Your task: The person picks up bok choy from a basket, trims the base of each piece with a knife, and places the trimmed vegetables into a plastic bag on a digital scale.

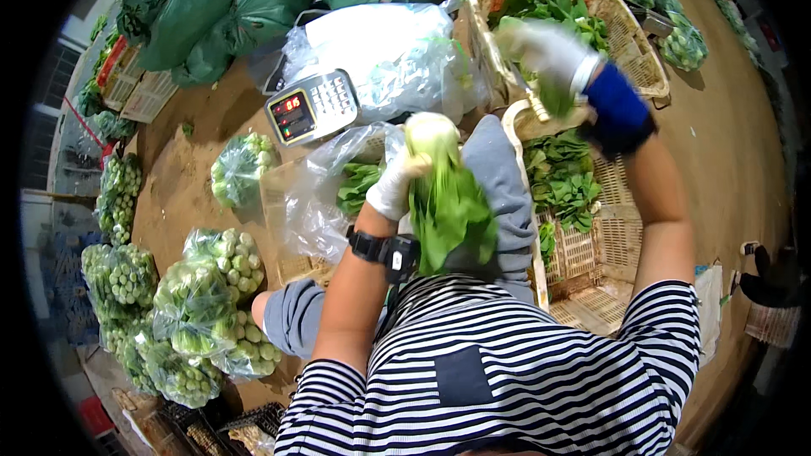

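My left hand (392, 189), in a white glove, is closed round a head of bok choy (452, 215). Its pale base points up and the green leaves hang over my lap. My right hand (549, 52), white-gloved with a blue wrist band, is smeared by motion at the near side of the far cream plastic basket (655, 76). A green leafy piece (556, 95) shows just below that hand; whether the fingers grip it cannot be made out. Loose bok choy (557, 7) lies in the far basket, and loose leaves (564, 177) lie in a nearer basket (621, 241) to my right.
A digital scale display (312, 107) stands beside a pile of clear plastic bags (397, 59). An open clear bag (325, 194) with greens sits left of my left hand. Filled vegetable bags (198, 308) cover the floor at left; large green sacks (270, 4) line the back.
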A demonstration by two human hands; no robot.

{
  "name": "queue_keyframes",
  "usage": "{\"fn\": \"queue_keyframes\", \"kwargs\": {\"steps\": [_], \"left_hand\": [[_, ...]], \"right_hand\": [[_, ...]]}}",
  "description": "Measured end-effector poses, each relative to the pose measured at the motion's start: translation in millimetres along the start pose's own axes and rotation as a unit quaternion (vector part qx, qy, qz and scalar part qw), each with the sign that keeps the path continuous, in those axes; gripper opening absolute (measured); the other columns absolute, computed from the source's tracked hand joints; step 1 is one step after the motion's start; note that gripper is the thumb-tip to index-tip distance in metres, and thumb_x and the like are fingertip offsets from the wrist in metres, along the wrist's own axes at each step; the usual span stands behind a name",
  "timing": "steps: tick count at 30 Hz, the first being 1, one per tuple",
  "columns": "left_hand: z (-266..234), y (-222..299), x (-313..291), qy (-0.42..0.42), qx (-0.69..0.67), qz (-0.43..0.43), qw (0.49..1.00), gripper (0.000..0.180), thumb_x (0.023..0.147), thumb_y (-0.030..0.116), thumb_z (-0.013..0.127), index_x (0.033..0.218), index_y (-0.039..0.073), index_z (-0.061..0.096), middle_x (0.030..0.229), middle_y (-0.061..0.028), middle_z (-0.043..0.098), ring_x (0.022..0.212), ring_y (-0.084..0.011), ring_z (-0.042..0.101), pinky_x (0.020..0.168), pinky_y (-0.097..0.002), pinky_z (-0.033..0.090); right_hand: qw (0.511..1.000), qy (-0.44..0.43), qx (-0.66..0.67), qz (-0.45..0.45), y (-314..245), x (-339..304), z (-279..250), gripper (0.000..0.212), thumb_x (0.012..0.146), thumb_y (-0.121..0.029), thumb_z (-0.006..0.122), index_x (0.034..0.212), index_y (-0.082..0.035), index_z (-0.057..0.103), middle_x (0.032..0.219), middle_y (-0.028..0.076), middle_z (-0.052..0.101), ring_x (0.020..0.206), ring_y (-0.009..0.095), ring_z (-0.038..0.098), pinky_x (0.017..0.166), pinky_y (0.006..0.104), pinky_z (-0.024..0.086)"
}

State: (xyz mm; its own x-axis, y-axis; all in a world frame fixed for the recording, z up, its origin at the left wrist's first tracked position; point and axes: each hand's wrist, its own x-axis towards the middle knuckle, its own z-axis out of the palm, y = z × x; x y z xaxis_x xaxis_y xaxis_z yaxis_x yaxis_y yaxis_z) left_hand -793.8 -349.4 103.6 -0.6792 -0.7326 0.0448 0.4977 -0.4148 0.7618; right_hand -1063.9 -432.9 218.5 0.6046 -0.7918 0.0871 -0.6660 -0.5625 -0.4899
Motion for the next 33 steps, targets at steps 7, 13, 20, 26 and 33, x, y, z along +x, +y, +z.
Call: {"fn": "queue_keyframes", "kwargs": {"steps": [7,13,20,26,33], "left_hand": [[-11,-20,0,0.028,-0.285,0.138,0.948,0.069,0.075,0.047,0.066,0.125,0.007,0.041,0.121,-0.0148,0.049,0.116,-0.0334,0.046,0.101,-0.0485,0.036],[-5,-9,-19,0.220,-0.116,0.083,0.965,0.045,0.083,0.026,0.065,0.119,0.006,0.046,0.115,-0.0102,0.056,0.100,-0.0211,0.057,0.088,-0.0354,0.047],[-34,2,-93,0.305,0.001,0.171,0.937,0.043,0.089,0.037,0.053,0.124,0.013,0.047,0.119,-0.0005,0.051,0.110,-0.0152,0.047,0.090,-0.0337,0.038],[-144,-15,-187,0.742,0.442,0.168,0.475,0.089,0.067,0.027,0.078,0.136,0.001,0.028,0.132,-0.0244,0.034,0.123,-0.0333,0.035,0.101,-0.0418,0.031],[-239,-56,-231,0.759,0.008,-0.076,0.647,0.119,0.057,0.027,0.085,0.145,0.014,0.006,0.136,-0.0255,0.034,0.120,-0.0336,0.040,0.100,-0.0440,0.032]], "right_hand": [[0.938,0.304,-0.166,-0.008,46,-4,-12,0.046,0.085,-0.037,0.059,0.119,-0.008,0.052,0.120,0.016,0.054,0.112,0.028,0.051,0.095,0.0339,0.040],[0.977,0.077,0.199,-0.006,-97,-20,123,0.084,0.078,-0.045,0.066,0.139,-0.005,0.025,0.137,0.021,0.035,0.125,0.030,0.039,0.103,0.0339,0.031],[0.653,-0.014,0.746,0.129,-96,-27,198,0.062,0.078,-0.020,0.069,0.129,-0.003,0.039,0.116,0.007,0.055,0.098,0.013,0.055,0.085,0.0273,0.046],[0.504,-0.048,0.842,0.189,-94,-44,225,0.058,0.080,-0.022,0.067,0.128,-0.002,0.042,0.118,0.015,0.056,0.095,0.019,0.060,0.080,0.0300,0.051],[0.577,-0.155,0.777,0.198,-113,22,227,0.047,0.082,-0.021,0.063,0.121,0.000,0.048,0.109,0.012,0.060,0.094,0.019,0.060,0.083,0.0308,0.049]]}}
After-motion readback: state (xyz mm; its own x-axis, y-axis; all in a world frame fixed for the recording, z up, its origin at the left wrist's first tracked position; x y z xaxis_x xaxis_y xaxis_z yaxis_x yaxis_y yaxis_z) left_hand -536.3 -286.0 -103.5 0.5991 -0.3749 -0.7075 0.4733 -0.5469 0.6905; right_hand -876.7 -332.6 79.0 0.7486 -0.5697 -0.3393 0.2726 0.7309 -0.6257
